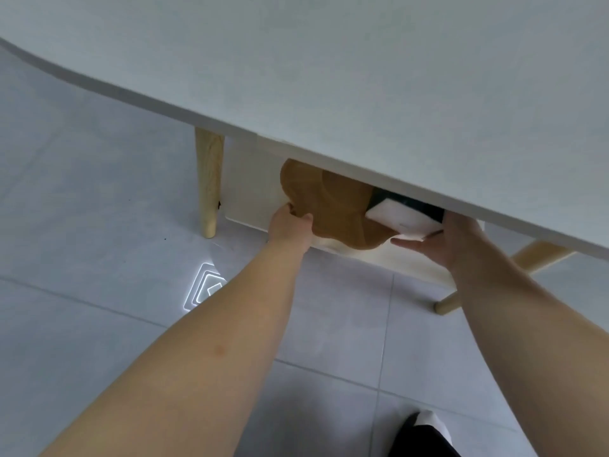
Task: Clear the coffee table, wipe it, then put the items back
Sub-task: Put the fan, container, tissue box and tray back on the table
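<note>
Beneath the tabletop's (pixel 329 77) near edge, the left hand's (pixel 290 222) fingers pinch the brown tray's (pixel 333 206) left rim over the shelf (pixel 250 192). The right hand's (pixel 454 239) fingers clasp the white box (pixel 405 221) touching the tray's right side.

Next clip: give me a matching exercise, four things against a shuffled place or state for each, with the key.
1 left hand
2 right hand
3 brown tray
4 table leg

A pale wood, standing on the floor tiles
B holds the white box
C grips the tray's rim
D wavy-edged, partly under the tabletop

Pairs: 1-C, 2-B, 3-D, 4-A
</note>
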Action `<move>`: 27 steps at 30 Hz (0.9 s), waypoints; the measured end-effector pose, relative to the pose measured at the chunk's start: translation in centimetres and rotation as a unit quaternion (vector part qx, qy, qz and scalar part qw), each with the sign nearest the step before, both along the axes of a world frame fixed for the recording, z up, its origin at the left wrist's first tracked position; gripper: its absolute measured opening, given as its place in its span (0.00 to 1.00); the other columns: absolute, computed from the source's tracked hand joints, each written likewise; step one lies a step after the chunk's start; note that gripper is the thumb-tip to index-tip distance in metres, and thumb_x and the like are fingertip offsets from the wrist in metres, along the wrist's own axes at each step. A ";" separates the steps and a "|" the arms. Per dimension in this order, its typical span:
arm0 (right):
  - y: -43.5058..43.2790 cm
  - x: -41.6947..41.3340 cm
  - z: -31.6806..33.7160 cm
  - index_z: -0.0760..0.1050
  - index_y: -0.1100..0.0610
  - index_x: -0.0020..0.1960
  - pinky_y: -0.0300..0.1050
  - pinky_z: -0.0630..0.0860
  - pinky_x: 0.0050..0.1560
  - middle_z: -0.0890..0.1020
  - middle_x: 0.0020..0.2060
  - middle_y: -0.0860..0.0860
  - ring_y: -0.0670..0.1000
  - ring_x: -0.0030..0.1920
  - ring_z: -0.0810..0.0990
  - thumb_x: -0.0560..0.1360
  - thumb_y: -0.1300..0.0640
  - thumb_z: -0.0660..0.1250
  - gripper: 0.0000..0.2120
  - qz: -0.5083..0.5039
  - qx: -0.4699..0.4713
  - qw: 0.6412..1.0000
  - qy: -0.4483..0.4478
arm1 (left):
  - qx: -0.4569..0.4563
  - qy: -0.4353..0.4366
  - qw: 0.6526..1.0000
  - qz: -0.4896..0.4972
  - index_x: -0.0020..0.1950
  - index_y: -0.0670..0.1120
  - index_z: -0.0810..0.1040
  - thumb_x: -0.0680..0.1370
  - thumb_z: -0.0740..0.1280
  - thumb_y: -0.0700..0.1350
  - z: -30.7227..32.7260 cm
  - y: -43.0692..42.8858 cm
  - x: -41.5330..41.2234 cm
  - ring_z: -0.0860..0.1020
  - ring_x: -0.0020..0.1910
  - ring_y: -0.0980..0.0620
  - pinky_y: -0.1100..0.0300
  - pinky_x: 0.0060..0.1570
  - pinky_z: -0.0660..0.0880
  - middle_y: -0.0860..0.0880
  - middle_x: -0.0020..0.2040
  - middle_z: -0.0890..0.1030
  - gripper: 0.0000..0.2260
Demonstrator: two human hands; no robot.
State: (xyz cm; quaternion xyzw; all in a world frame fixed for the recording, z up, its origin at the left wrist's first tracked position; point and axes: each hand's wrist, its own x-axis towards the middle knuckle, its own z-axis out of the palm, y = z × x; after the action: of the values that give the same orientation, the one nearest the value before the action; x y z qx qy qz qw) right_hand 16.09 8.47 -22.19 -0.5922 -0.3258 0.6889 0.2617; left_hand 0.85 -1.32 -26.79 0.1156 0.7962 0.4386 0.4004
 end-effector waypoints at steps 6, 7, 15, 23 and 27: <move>-3.2 0.9 1.2 0.72 0.52 0.41 0.56 0.78 0.43 0.78 0.43 0.52 0.56 0.45 0.77 0.76 0.51 0.60 0.07 0.023 0.009 0.999 -0.026 | -0.028 0.007 0.999 -0.016 0.62 0.40 0.71 0.75 0.58 0.38 0.7 -3.1 0.1 0.73 0.60 0.40 0.57 0.54 0.68 0.40 0.62 0.76 0.16; -3.5 0.9 1.4 0.72 0.52 0.41 0.54 0.78 0.40 0.77 0.43 0.52 0.56 0.46 0.76 0.76 0.52 0.60 0.06 0.015 0.016 0.999 -0.034 | -0.032 0.000 0.999 -0.027 0.63 0.39 0.70 0.76 0.58 0.38 0.9 -3.2 0.0 0.73 0.61 0.40 0.55 0.56 0.69 0.40 0.63 0.75 0.16; -3.9 1.2 2.5 0.72 0.61 0.52 0.49 0.77 0.37 0.75 0.48 0.57 0.57 0.49 0.74 0.73 0.63 0.64 0.08 0.022 -0.028 0.999 -0.026 | -0.021 0.243 0.966 -0.089 0.70 0.44 0.60 0.77 0.57 0.50 3.3 -2.6 2.0 0.58 0.72 0.44 0.50 0.70 0.57 0.43 0.72 0.63 0.23; -7.4 4.2 5.8 0.75 0.54 0.49 0.47 0.76 0.37 0.79 0.43 0.52 0.52 0.43 0.76 0.72 0.49 0.67 0.10 0.145 -0.050 0.987 -0.037 | 0.065 -0.167 0.979 -0.093 0.62 0.51 0.67 0.73 0.62 0.55 9.2 -4.6 5.7 0.72 0.52 0.51 0.56 0.49 0.69 0.52 0.55 0.74 0.19; -10.6 6.2 9.7 0.74 0.52 0.55 0.46 0.78 0.37 0.80 0.48 0.53 0.53 0.48 0.78 0.72 0.45 0.65 0.16 0.271 -0.046 0.957 -0.088 | 0.060 -0.262 0.957 -0.110 0.58 0.51 0.69 0.72 0.64 0.54 12.2 -10.1 8.1 0.77 0.47 0.50 0.55 0.43 0.74 0.49 0.48 0.79 0.17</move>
State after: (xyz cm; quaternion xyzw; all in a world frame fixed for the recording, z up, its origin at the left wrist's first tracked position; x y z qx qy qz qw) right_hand 22.25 -2.15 -12.53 -0.5510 -0.4639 0.6937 0.0081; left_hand 8.94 -11.41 -14.61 0.1071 0.6181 0.4535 0.6331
